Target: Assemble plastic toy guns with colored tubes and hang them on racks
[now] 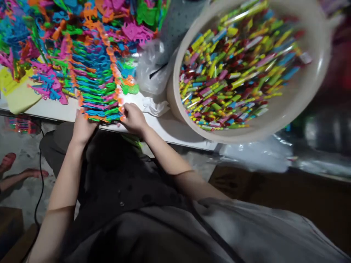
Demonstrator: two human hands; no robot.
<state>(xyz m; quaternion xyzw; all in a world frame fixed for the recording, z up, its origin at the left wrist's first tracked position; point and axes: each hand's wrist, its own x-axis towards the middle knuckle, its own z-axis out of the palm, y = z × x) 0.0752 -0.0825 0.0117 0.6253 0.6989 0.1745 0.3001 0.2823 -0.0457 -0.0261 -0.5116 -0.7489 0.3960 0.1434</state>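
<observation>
A long ladder-like row of colourful plastic pieces (pixel 100 93) runs away from me over the table's front part. Its rungs are blue, green, pink and orange, and small orange knobs line both sides. At the near left corner, my left hand (pixel 84 128) is closed on the row's edge, its fingertips partly hidden. My right hand (pixel 134 118) pinches the near right corner beside the orange knobs. Beyond the row lies a heap of loose plastic pieces (pixel 57 33) in the same bright colours. What exactly the pieces are is too blurred to tell.
To the right stands a large whitish tub (pixel 175 91) filled with small wrapped, multicoloured sticks (pixel 227 80). A clear plastic bag (pixel 150 69) and crumpled white paper (pixel 155 106) lie between. Yellow paper (pixel 20 95) is at left. A black cable (pixel 40 182) hangs near another person's feet (pixel 24 175).
</observation>
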